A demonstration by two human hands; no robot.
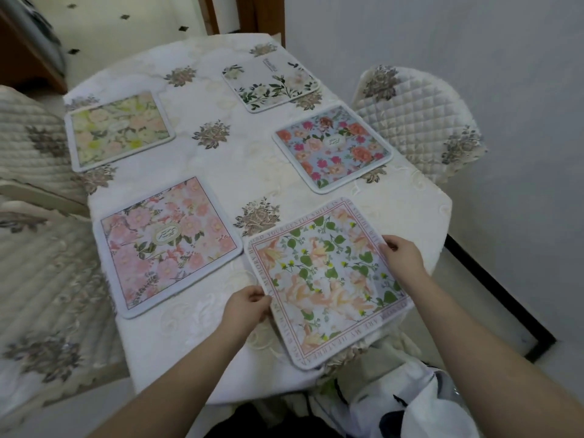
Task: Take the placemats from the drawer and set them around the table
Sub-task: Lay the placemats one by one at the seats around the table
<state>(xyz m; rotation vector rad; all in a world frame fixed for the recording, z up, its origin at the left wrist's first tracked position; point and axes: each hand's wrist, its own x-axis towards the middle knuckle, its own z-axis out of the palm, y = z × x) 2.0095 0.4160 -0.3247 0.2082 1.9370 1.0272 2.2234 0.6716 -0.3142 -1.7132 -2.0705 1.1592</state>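
Observation:
Several floral placemats lie on the table [240, 172] with its cream embroidered cloth. Nearest me is a placemat with peach flowers, green leaves and a lettered border [325, 279]; my left hand [248, 306] pinches its left edge and my right hand [403, 256] pinches its right edge. A pink placemat [167, 245] lies to its left. Farther away are a yellow-green placemat [118, 129] on the left, a blue placemat with red flowers [331, 147] on the right, and a white placemat with green leaves [271, 80] at the far end.
A quilted chair [420, 121] stands at the table's right side against the grey wall. Quilted, embroidered chair covers [34, 241] crowd the left side. A white garment or bag [407, 403] lies at the near right corner. Tiled floor shows beyond the far end.

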